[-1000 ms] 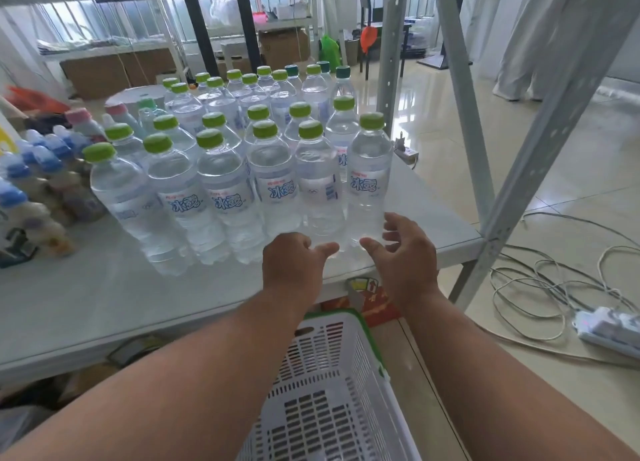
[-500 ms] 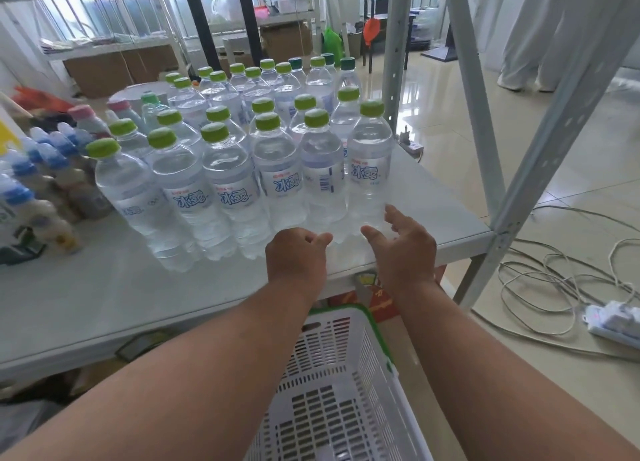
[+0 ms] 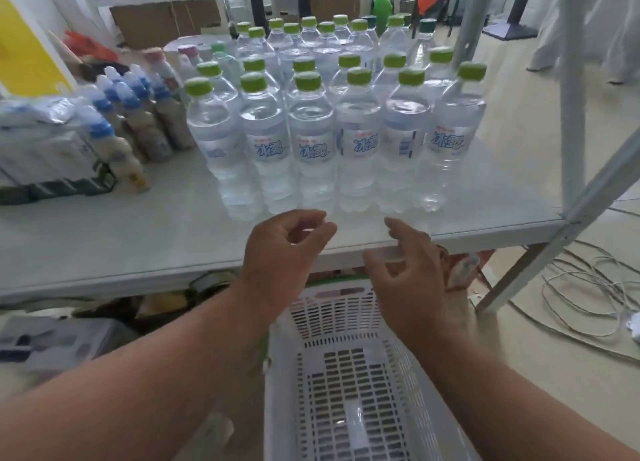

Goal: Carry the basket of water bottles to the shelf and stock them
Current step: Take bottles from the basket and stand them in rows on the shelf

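Our left hand (image 3: 282,249) and right hand (image 3: 407,273) hover just off the front edge of the shelf (image 3: 121,239), fingers loosely curled and apart, holding nothing. The water bottles (image 3: 356,138) stand upright in tight rows on the shelf, green caps up and most front labels facing us, packed toward the right end beside the metal upright (image 3: 571,90), which keeps them steady and easy to read. To their left stand blue-capped drink bottles (image 3: 138,121), kept as a separate group. The white plastic basket (image 3: 349,384) sits below us in front of the shelf, and what we see of its floor holds no bottles, so we judge the stocking nearly or fully done.
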